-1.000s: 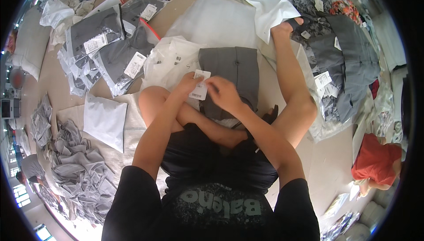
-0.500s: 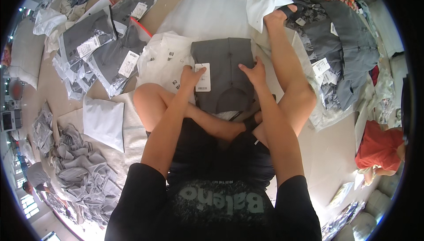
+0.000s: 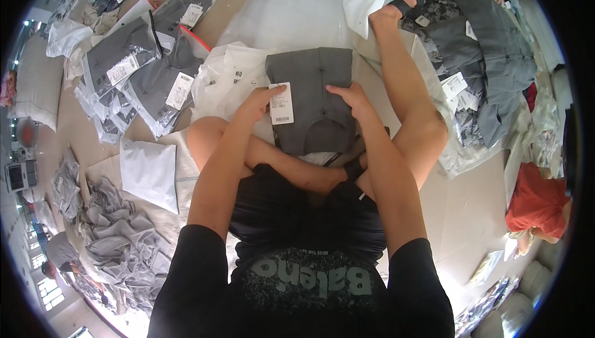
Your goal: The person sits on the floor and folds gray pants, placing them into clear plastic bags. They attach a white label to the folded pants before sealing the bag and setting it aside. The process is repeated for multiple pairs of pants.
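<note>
While the left hand (image 3: 254,104) pinched the white tag (image 3: 282,109) onto the folded garment (image 3: 311,102), the right hand (image 3: 356,100) grasped the opposite side. Both grips apparently kept everything flat and steady.

Above the frame's centre, the left hand (image 3: 255,104) holds a white tag (image 3: 282,106), the right hand (image 3: 354,99) a folded grey garment (image 3: 310,84).

A garment workshop or packing room is evidenced by: labelled grey garments in clear bags (image 3: 114,52) on the floor (image 3: 465,214), a heap of loose grey cloth (image 3: 127,239), piled tagged clothing (image 3: 496,47), a folded grey garment (image 3: 310,99) with tag (image 3: 281,107), a white pouch (image 3: 149,174), and a person in red (image 3: 533,205) farther off.
</note>
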`<state>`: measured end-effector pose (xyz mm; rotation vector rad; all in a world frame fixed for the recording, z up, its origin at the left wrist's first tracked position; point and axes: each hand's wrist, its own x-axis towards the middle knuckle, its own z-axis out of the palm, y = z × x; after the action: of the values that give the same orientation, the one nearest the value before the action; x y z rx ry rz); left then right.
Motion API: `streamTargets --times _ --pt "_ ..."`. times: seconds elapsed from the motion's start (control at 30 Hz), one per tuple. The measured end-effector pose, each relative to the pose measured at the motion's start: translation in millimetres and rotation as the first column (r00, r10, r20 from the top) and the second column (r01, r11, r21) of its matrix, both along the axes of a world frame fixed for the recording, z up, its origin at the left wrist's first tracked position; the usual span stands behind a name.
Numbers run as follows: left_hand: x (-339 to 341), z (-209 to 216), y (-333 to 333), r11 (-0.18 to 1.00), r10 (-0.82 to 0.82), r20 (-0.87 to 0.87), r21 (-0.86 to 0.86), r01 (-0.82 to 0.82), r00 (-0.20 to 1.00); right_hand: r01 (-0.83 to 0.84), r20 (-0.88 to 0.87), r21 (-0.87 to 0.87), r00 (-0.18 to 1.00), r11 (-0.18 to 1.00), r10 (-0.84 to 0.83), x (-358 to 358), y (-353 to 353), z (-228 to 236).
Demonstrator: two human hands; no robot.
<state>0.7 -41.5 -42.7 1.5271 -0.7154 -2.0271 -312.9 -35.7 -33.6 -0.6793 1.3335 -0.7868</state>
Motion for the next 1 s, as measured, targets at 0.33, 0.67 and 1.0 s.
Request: streamTargets --times 0.33,0.67,1.0 --pt "-19 16 13 0.978 -0.104 0.167 -0.163 0.132 0.980 -0.080 -0.083 -0.251 0.995 0.965 0.061 12 6 -13" --pt "-94 24 38 0.862 0.119 0.777 -0.389 0.324 0.618 -0.197 -0.570 -0.292 0.822 0.936 -0.005 57 15 -9" --pt "-105 11 70 0.443 -0.198 0.584 -0.663 0.604 0.787 0.061 -0.393 -0.276 0.904 0.959 -0.170 25 1 -64"
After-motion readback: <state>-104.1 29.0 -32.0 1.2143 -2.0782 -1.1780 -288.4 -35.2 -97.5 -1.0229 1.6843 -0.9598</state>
